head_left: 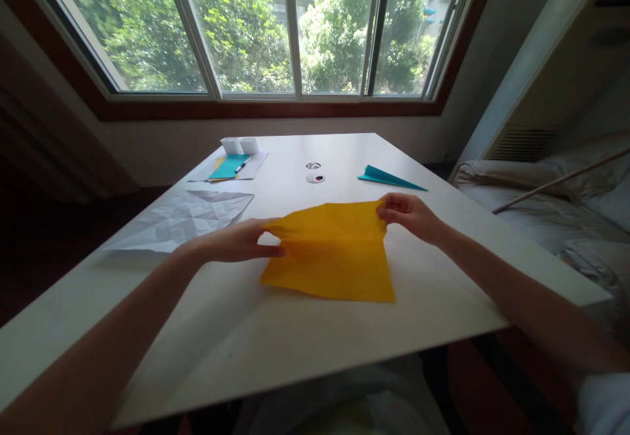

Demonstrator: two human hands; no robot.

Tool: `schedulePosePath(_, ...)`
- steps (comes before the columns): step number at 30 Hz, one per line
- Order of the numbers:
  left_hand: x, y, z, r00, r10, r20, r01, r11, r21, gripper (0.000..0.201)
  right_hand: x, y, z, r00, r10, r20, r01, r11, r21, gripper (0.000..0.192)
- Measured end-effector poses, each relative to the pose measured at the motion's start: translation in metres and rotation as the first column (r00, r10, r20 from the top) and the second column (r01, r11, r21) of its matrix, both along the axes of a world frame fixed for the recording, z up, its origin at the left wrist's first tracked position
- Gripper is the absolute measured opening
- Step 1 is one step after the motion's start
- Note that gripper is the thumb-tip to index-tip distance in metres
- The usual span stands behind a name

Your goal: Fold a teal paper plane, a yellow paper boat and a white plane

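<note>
A yellow sheet of paper [332, 258] lies on the white table [246, 336], its far edge lifted and folded toward me. My left hand [241, 241] pinches the sheet's left far corner. My right hand [408, 215] pinches the right far corner. Both hands hold the raised flap just above the rest of the sheet.
A creased white sheet [182, 222] lies to the left. A folded teal paper plane [388, 178] sits at the far right. Teal and white papers with a pen [231, 167] and two small white boxes [239, 145] are at the back. Two small round objects [315, 172] lie mid-table.
</note>
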State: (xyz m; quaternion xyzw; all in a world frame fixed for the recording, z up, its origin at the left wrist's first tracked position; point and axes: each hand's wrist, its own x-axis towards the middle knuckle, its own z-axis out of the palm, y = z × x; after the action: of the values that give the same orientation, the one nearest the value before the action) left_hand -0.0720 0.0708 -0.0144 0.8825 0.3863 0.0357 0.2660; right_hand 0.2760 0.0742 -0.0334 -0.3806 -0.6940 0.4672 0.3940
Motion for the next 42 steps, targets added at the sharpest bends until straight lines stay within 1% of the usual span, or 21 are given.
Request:
schedulePosePath(2, 0.001, 0.003, -0.004, 0.988, 0.134, 0.073, -0.141, 0.983, 0.114, 0.065, 0.0, 0.004, -0.003, 0.995, -0.088, -0.046, 0.085, 0.994, -0.072, 0.034)
schedulePosePath(3, 0.002, 0.004, -0.007, 0.973, 0.211, 0.094, -0.224, 0.959, 0.175, 0.073, 0.0, 0.006, -0.005, 0.99, -0.136, -0.037, 0.133, 0.987, -0.085, 0.036)
schedulePosePath(4, 0.002, 0.005, -0.01, 0.955, 0.276, 0.104, -0.294, 0.926, 0.238, 0.08, 0.001, 0.007, -0.007, 0.984, -0.181, -0.005, 0.18, 0.981, -0.073, 0.038)
schedulePosePath(5, 0.002, 0.006, -0.013, 0.942, 0.322, 0.099, -0.336, 0.891, 0.304, 0.084, 0.002, 0.009, -0.008, 0.974, -0.221, 0.052, 0.222, 0.975, -0.029, 0.039)
schedulePosePath(6, 0.002, 0.006, -0.015, 0.935, 0.343, 0.085, -0.349, 0.86, 0.372, 0.084, 0.003, 0.01, -0.01, 0.956, -0.264, 0.13, 0.26, 0.964, 0.048, 0.039)
schedulePosePath(8, 0.004, 0.006, -0.017, 0.944, 0.325, 0.048, -0.306, 0.818, 0.486, 0.072, 0.006, 0.013, -0.015, 0.878, -0.37, 0.303, 0.297, 0.918, 0.262, 0.034)
schedulePosePath(9, 0.006, 0.005, -0.017, 0.957, 0.288, 0.028, -0.261, 0.819, 0.512, 0.063, 0.008, 0.014, -0.017, 0.826, -0.419, 0.376, 0.278, 0.884, 0.375, 0.03)
schedulePosePath(11, 0.012, 0.0, -0.015, 0.987, 0.163, -0.007, -0.139, 0.863, 0.486, 0.045, 0.012, 0.017, -0.022, 0.735, -0.481, 0.479, 0.175, 0.816, 0.551, 0.024)
schedulePosePath(13, 0.02, -0.007, -0.011, 0.999, 0.024, -0.03, -0.011, 0.922, 0.387, 0.035, 0.014, 0.02, -0.026, 0.69, -0.462, 0.556, 0.018, 0.78, 0.626, 0.02)
schedulePosePath(15, 0.029, -0.016, -0.008, 0.996, -0.083, -0.04, 0.091, 0.958, 0.272, 0.031, 0.015, 0.022, -0.029, 0.674, -0.393, 0.626, -0.127, 0.773, 0.622, 0.021)
schedulePosePath(17, 0.035, -0.025, -0.006, 0.987, -0.15, -0.061, 0.159, 0.968, 0.193, 0.029, 0.015, 0.022, -0.03, 0.66, -0.302, 0.687, -0.241, 0.782, 0.575, 0.023)
schedulePosePath(19, 0.039, -0.029, -0.006, 0.98, -0.166, -0.11, 0.184, 0.967, 0.174, 0.028, 0.014, 0.022, -0.031, 0.641, -0.221, 0.735, -0.315, 0.797, 0.515, 0.024)
schedulePosePath(21, 0.038, -0.029, -0.009, 0.977, -0.132, -0.171, 0.166, 0.964, 0.209, 0.028, 0.013, 0.02, -0.03, 0.627, -0.159, 0.763, -0.351, 0.816, 0.459, 0.026)
schedulePosePath(24, 0.031, -0.019, -0.016, 0.974, -0.059, -0.22, 0.117, 0.958, 0.261, 0.031, 0.013, 0.018, -0.026, 0.626, -0.113, 0.771, -0.354, 0.84, 0.41, 0.029)
schedulePosePath(27, 0.017, -0.003, -0.024, 0.973, -0.002, -0.229, 0.066, 0.961, 0.269, 0.038, 0.012, 0.016, -0.022, 0.627, -0.083, 0.774, -0.349, 0.859, 0.375, 0.028)
schedulePosePath(29, 0.007, 0.007, -0.028, 0.974, 0.036, -0.225, 0.025, 0.964, 0.264, 0.042, 0.012, 0.014, -0.02, 0.625, -0.06, 0.778, -0.35, 0.87, 0.347, 0.027)
schedulePosePath(31, -0.001, 0.015, -0.032, 0.978, 0.046, -0.206, 0.004, 0.971, 0.237, 0.044, 0.011, 0.014, -0.019, 0.623, -0.047, 0.781, -0.346, 0.879, 0.329, 0.026)
schedulePosePath(34, -0.009, 0.023, -0.036, 0.981, 0.068, -0.18, -0.027, 0.976, 0.218, 0.048, 0.012, 0.015, -0.019, 0.618, -0.063, 0.784, -0.318, 0.892, 0.322, 0.027)
schedulePosePath(36, -0.013, 0.025, -0.037, 0.979, 0.102, -0.177, -0.062, 0.974, 0.217, 0.052, 0.014, 0.016, -0.02, 0.601, -0.1, 0.793, -0.285, 0.9, 0.33, 0.034)
schedulePosePath(39, -0.016, 0.026, -0.038, 0.972, 0.167, -0.165, -0.133, 0.971, 0.199, 0.06, 0.015, 0.018, -0.022, 0.557, -0.163, 0.814, -0.227, 0.913, 0.339, 0.051)
schedulePosePath(42, -0.016, 0.026, -0.036, 0.976, 0.187, -0.113, -0.174, 0.978, 0.114, 0.07, 0.016, 0.019, -0.025, 0.543, -0.167, 0.823, -0.192, 0.929, 0.315, 0.059)
